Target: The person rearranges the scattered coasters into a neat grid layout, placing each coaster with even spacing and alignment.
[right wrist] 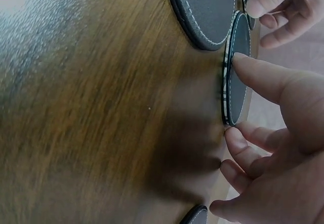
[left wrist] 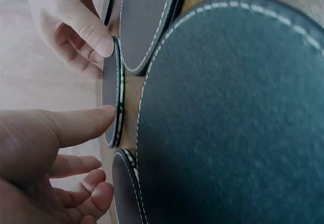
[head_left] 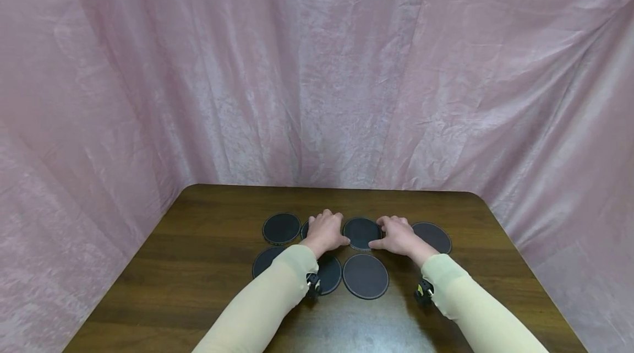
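Observation:
Round dark coasters with pale stitching lie on a wooden table. Between my two hands is the back-middle coaster [head_left: 362, 233]; its rim shows doubled stitched layers in the wrist views. My right hand [head_left: 398, 236] holds that coaster at its right side, thumb [right wrist: 248, 67] on the near rim and curled fingers at the side. At its left, my left hand [head_left: 326, 232] has its thumb [left wrist: 86, 125] by the rim, the other fingers loosely bent. Beneath the left hand lies a partly hidden coaster [head_left: 304, 229].
Other coasters lie at the back left [head_left: 281, 228], back right [head_left: 432, 237], front left [head_left: 266, 259], and in front of my hands, one [head_left: 329, 274] partly under the left wrist and another [head_left: 365, 276] in full view. A pink curtain [head_left: 317, 77] hangs behind the table [head_left: 198, 265].

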### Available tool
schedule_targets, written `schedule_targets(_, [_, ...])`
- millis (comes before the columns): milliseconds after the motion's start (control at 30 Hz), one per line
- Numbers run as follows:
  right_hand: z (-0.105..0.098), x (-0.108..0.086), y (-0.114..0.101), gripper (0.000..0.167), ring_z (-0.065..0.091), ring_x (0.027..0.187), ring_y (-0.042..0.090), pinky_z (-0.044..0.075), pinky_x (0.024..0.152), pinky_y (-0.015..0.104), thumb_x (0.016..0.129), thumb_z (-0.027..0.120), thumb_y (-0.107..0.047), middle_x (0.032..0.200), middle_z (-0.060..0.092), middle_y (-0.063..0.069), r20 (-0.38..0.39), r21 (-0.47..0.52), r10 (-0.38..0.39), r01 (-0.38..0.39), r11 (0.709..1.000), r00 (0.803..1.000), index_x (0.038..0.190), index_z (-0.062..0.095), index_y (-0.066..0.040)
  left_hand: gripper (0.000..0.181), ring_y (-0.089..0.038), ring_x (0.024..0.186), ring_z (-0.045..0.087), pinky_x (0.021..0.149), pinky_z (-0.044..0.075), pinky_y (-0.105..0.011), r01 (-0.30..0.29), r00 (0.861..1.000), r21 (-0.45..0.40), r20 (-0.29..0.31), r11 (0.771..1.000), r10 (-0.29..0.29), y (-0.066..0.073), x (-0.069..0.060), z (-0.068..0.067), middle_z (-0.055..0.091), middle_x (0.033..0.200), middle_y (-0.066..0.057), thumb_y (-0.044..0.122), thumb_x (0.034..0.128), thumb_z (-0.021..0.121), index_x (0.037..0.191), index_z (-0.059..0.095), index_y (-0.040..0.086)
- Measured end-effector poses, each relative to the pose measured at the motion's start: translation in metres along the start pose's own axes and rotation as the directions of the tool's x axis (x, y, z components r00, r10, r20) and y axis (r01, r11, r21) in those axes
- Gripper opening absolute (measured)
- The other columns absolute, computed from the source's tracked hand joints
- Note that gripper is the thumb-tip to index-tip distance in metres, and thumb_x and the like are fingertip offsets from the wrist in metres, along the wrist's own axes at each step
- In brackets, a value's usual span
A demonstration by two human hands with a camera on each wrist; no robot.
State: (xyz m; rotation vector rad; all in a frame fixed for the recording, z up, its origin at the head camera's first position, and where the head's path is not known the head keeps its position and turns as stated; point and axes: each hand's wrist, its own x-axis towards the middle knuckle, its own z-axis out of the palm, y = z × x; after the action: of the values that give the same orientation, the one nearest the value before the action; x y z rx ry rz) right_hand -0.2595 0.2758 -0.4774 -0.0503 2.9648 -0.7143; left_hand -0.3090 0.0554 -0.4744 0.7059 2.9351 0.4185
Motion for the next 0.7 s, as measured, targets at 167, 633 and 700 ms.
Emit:
schedule_targets(167, [0.001, 0.000, 0.000, 0.072, 0.051, 0.125, 0.044, 0.044, 0.107, 0.062, 0.091, 0.092, -0.035, 0.125, 0.068, 0.020, 0.004, -0.009, -0.009, 0.009, 1.000, 1.000, 0.143, 0.064, 0.007, 0.062, -0.036, 0.117, 0.062, 0.102, 0.042, -0.054, 0.010, 0.999, -0.002, 0.035, 1.000, -0.009, -0.005, 0.002, 0.004, 0.066, 0.130, -0.017, 0.040, 0.0912, 0.093, 0.140, 0.072, 0.009])
schedule_targets(633, [0.000, -0.002, -0.004, 0.073, 0.052, 0.123, 0.041, 0.044, 0.106, 0.062, 0.090, 0.092, -0.035, 0.125, 0.066, 0.018, 0.008, -0.016, -0.014, 0.014, 1.000, 1.000, 0.144, 0.064, 0.005, 0.063, -0.039, 0.121, 0.060, 0.103, 0.041, -0.057, 0.014, 0.999, -0.008, 0.048, 1.000, -0.014, -0.008, 0.007, 0.011, 0.066, 0.134, -0.018, 0.039, 0.0917, 0.092, 0.143, 0.073, 0.008])
schedule_targets(700, [0.001, -0.002, -0.005, 0.073, 0.051, 0.123, 0.041, 0.044, 0.106, 0.062, 0.090, 0.092, -0.034, 0.125, 0.066, 0.018, 0.008, -0.013, -0.014, 0.014, 1.000, 1.000, 0.144, 0.064, 0.005, 0.064, -0.038, 0.123, 0.060, 0.104, 0.041, -0.057, 0.014, 0.998, -0.005, 0.057, 1.000, -0.014, -0.006, 0.005, 0.008, 0.066, 0.136, -0.018, 0.040, 0.0927, 0.091, 0.145, 0.072, 0.009])
